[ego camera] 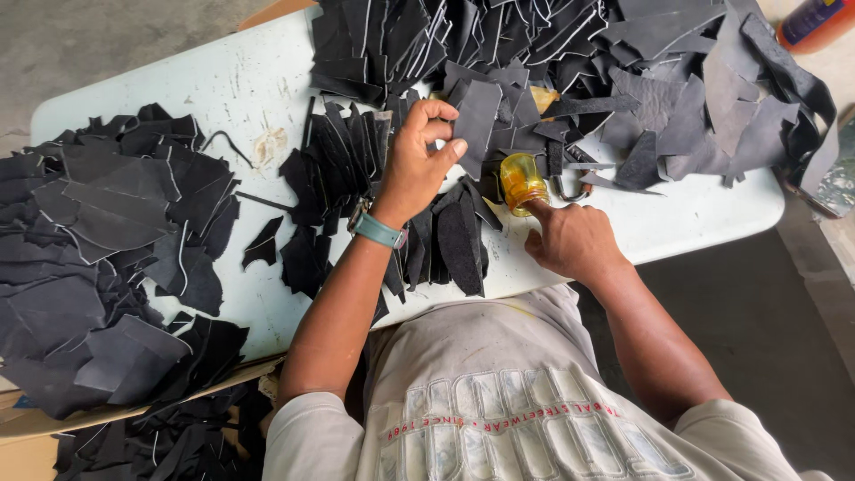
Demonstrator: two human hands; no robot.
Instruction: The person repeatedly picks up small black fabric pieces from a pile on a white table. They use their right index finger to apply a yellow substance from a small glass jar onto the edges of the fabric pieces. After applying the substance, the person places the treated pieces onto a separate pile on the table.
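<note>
Left hand [419, 160] pinches a dark leather piece [476, 120] above the table's [223, 85] middle while our right hand [570, 239] (fingers curled, one fingertip out) touches the yellow glue jar [522, 182], so we judge gluing comes next, needing a careful dab.

I see the left hand [414, 165] raised over the white table [223, 89], pinching a flat black leather piece [476, 116] between thumb and fingers; a teal watch [378, 230] sits on that wrist. The right hand [570, 239] rests on the table, its forefinger touching a small yellow jar [521, 183]. Black cut pieces lie heaped at the left [98, 258] and across the far side [623, 71].
</note>
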